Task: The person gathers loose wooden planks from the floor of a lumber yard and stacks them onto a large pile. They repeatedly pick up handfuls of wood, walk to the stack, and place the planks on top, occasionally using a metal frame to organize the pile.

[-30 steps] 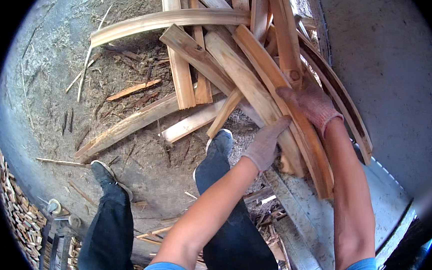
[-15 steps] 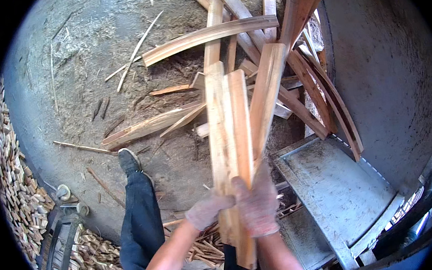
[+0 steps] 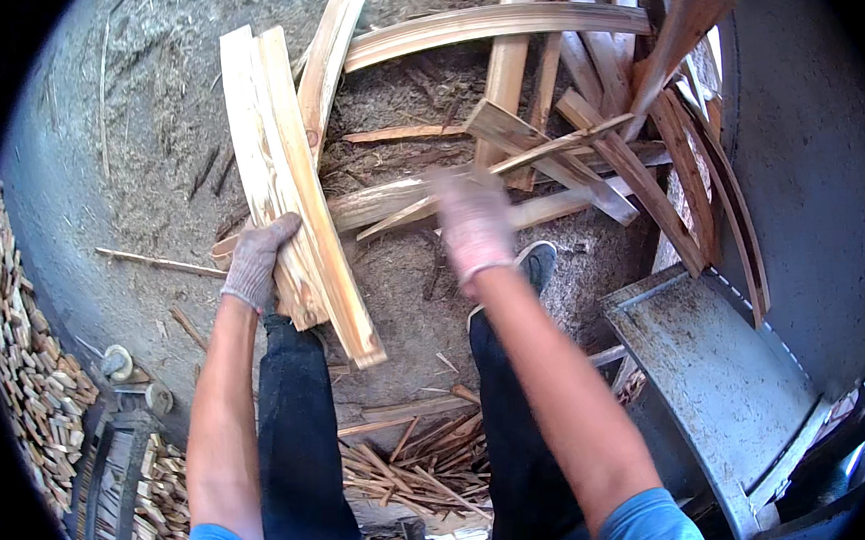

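My left hand (image 3: 263, 260), in a pale knitted glove, is closed around the edge of a pair of long light wooden slats (image 3: 290, 170). They tilt upright to the left, above my left leg. Behind them another slat (image 3: 331, 71) leans the same way; whether it is held too I cannot tell. My gloved right hand (image 3: 475, 222) reaches forward over the ground, smeared by motion, so its fingers do not show clearly. Just beyond it lie a thin split stick (image 3: 554, 148) and a crossing slat (image 3: 545, 162) of the loose heap.
A curved slat (image 3: 496, 25) spans the far side, with several reddish boards (image 3: 686, 162) leaning at right. A grey metal stand (image 3: 721, 380) is at lower right. Stacked short wood (image 3: 32, 348) lies far left, and split scraps (image 3: 416, 462) lie between my legs.
The slats went from upright before both hands to the left, in my left hand alone. My right hand let go and moved forward. My right foot now shows.
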The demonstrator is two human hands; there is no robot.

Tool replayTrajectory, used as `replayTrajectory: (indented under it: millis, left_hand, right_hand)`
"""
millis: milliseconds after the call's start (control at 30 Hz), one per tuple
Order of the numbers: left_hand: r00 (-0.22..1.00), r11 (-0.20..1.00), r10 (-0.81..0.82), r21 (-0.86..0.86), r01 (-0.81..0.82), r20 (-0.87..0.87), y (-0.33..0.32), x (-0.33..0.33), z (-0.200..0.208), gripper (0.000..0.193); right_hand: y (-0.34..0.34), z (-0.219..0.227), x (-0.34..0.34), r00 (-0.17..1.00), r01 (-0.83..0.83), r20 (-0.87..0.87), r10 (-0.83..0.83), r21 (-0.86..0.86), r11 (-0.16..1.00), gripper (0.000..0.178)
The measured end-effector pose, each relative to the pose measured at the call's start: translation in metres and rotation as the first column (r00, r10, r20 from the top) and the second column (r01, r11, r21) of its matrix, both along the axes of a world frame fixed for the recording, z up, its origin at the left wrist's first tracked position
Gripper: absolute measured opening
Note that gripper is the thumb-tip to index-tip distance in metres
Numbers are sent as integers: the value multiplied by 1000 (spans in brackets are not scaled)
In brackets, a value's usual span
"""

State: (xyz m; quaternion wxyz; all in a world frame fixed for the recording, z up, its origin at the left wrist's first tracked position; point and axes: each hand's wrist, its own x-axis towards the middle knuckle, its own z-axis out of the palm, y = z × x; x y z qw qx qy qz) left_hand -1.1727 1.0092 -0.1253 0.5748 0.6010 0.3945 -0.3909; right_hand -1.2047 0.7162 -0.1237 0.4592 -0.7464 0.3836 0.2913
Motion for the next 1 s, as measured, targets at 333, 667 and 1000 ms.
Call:
replayTrajectory:
  millis: [333, 667, 1000]
  left_hand:
    - [574, 419, -793, 868, 266, 206, -62, -15, 5, 83]
    - [856, 869, -473, 267, 416, 208, -153, -21, 50, 28]
    - [985, 959, 165, 225, -171, 45, -61, -60, 156, 42]
  right_hand:
    - [-73, -45, -31, 919, 252, -257, -298, -198, 947, 55]
    - [-130, 12, 5, 711, -342, 441, 548, -464, 817, 90]
    - [-128, 16, 27, 528, -705, -53, 848, -584, 403, 41]
